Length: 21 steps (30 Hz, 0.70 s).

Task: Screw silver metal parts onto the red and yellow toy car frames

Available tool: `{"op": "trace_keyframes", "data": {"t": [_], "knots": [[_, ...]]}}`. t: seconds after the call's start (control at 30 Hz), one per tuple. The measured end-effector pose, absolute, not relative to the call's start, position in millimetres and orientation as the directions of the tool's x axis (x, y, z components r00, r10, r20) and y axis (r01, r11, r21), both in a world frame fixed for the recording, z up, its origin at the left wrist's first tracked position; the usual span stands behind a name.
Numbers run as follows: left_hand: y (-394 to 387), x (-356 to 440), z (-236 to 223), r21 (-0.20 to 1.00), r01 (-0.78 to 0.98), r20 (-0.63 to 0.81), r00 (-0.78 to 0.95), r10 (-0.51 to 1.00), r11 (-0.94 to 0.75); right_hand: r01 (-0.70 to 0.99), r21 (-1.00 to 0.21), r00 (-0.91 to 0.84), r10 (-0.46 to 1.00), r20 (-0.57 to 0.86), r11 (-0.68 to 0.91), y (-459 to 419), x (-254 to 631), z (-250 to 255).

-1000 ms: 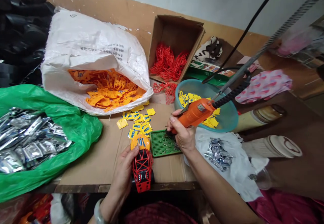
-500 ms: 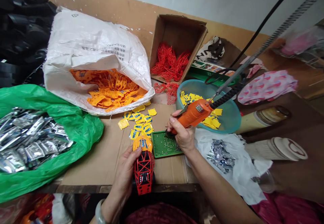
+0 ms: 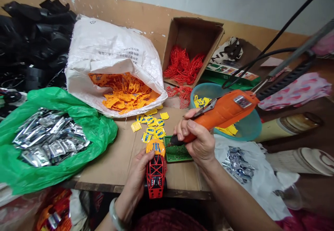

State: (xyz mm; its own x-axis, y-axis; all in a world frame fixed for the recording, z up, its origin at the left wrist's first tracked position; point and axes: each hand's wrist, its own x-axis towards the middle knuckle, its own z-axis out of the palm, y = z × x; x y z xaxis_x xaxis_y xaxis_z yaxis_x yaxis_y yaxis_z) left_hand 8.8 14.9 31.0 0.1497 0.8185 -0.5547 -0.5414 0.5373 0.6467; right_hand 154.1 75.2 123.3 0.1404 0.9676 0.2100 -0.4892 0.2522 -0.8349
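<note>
My left hand (image 3: 138, 170) is closed around a toy car (image 3: 156, 175) with a red lattice frame, black wheels and an orange front panel. The car stands lengthwise at the front edge of the table. In my right hand (image 3: 199, 137) is an orange electric screwdriver (image 3: 224, 109), its dark tip end pointing left, raised above a green perforated tray (image 3: 180, 156). Small screws appear to lie in that tray, partly hidden by the tool and hand. Just behind the car lie several yellow printed panels (image 3: 153, 126).
A white sack (image 3: 114, 43) of orange panels stands behind, beside a cardboard box (image 3: 180, 29) of red frames. To the left is a green bag (image 3: 104, 130) of silver packets. A blue-green basin (image 3: 252, 126) stands right. The screwdriver's cable (image 3: 289, 25) runs up right.
My right hand has lifted the screwdriver up from the green tray and toward me. The toy car stays in my left hand. The whole view has shifted somewhat to the left.
</note>
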Motion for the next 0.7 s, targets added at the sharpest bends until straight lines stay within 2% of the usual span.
{"op": "trace_keyframes", "data": {"t": [0.7], "knots": [[16, 13, 33, 0.640, -0.592, -0.537, 0.112, 0.836, 0.490, -0.357, -0.909, -0.016, 0.972, 0.233, 0.212, 64, 151, 96]]}}
